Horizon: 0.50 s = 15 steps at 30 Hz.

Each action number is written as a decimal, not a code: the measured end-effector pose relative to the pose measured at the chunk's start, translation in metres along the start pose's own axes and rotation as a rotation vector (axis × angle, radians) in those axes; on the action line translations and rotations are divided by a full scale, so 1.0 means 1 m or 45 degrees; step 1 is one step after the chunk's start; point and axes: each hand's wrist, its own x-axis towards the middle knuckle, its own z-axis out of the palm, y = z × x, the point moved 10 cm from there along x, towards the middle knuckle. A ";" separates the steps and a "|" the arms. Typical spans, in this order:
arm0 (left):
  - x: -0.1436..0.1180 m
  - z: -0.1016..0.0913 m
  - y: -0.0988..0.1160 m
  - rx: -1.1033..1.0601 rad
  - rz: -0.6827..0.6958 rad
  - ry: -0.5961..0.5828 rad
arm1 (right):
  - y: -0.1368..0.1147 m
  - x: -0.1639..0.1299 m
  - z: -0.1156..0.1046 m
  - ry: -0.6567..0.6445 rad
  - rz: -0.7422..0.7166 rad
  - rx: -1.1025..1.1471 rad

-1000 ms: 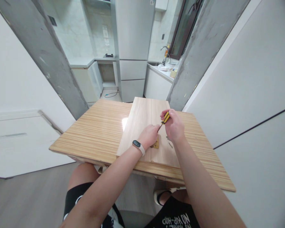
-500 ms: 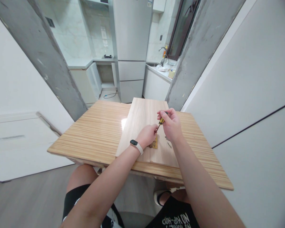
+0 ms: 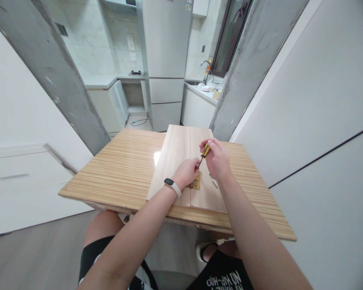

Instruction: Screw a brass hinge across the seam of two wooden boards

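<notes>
My right hand [image 3: 218,159] is closed around the yellow-and-black handle of a screwdriver [image 3: 205,150], its shaft slanting down to the left. At the shaft's lower end, the fingers of my left hand [image 3: 187,171] are pinched together; what they hold is hidden. A brass-coloured hinge [image 3: 196,183] lies under and beside my left hand, partly covered by it. It rests by the seam between two pale wooden boards [image 3: 173,153] lying side by side. Small screws [image 3: 214,184] lie on the right board, close to my right wrist.
The boards lie on a wood-grain table [image 3: 124,169]. Beyond it stand a tall fridge [image 3: 166,44], a sink counter with a tap [image 3: 206,72] and an open cabinet [image 3: 134,96]. White panels and grey pillars flank the table. My legs are below its near edge.
The fingers of my right hand have shifted around the screwdriver handle, and more of its yellow shows. My left hand stays at the hinge. The whole view has moved slightly.
</notes>
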 end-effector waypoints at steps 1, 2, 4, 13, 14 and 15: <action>0.000 0.000 0.000 -0.003 -0.005 -0.003 | 0.000 0.000 -0.001 0.014 -0.004 -0.011; 0.000 0.000 0.000 -0.009 -0.008 -0.005 | 0.000 0.000 -0.002 0.028 -0.006 -0.018; 0.000 0.000 0.000 -0.023 -0.006 -0.007 | 0.001 0.000 -0.005 0.061 -0.004 -0.017; 0.000 -0.001 -0.001 -0.102 0.045 0.006 | -0.004 0.001 -0.001 0.019 -0.023 0.027; 0.000 -0.001 -0.001 -0.103 0.039 0.001 | -0.005 0.001 0.001 -0.010 -0.021 0.032; 0.000 -0.001 -0.002 -0.103 0.031 -0.005 | -0.005 0.001 0.002 -0.035 -0.018 0.031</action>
